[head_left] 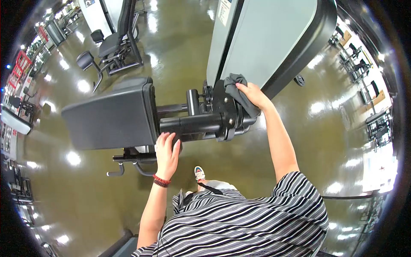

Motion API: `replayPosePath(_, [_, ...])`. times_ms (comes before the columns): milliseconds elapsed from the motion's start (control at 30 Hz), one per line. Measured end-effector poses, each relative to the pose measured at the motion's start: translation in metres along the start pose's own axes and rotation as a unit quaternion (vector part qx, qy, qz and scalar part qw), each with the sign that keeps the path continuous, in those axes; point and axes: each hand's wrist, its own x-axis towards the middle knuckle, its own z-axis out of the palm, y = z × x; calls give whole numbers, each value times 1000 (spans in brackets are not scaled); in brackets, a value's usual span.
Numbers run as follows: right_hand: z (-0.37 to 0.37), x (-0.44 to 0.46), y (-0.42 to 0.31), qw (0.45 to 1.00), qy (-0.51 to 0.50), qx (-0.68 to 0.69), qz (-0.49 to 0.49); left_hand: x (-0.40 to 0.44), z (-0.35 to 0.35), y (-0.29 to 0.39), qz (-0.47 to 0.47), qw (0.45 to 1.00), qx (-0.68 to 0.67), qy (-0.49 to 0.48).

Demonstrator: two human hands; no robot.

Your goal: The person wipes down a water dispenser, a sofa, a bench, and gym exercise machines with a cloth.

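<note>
My right hand (pixel 255 95) grips a dark grey cloth (pixel 239 92), which lies bunched against the round black pivot joint (pixel 224 103) of an exercise machine. Part of the cloth hangs below my fingers. My left hand (pixel 167 155), fingers stretched out, is at the lower right corner of the black padded seat (pixel 113 115); whether it presses on the pad I cannot tell. A thick black tube (pixel 192 124) runs between pad and joint. A red beaded bracelet (pixel 162 181) circles my left wrist.
The machine's tall grey housing (pixel 274 38) rises behind the joint. Black handles (pixel 135 165) stick out below the pad. Another seated machine (pixel 113 45) stands at the upper left on the shiny olive floor (pixel 171 55). My shoe (pixel 199 173) is beneath the tube.
</note>
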Motion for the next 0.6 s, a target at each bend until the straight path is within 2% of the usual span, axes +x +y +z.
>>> replayPosePath(67, [-3,11,8,995,-56,76,33,27,15,-1,50,997,61,21])
replayPosePath(167, [0,39,44,958,-154,222,96,60,35,-10,63,989,132,-3])
replayPosePath(300, [3,42,38,853,-265,394,219,86,56,-32,59,969,240,-32])
replayPosePath(367, [7,44,52,850,-244,412,218,94,60,-40,72,949,306,-32])
replayPosePath(467, [10,36,65,863,-186,433,184,101,63,-41,11,955,278,-103])
replayPosePath(500, [8,29,67,869,-152,441,164,103,62,-38,57,951,299,-61])
replayPosePath(533, [8,19,67,875,-118,447,144,104,60,-34,50,948,305,-81])
replayPosePath(600, [-4,-9,47,943,-81,316,67,104,56,-29,36,940,318,-120])
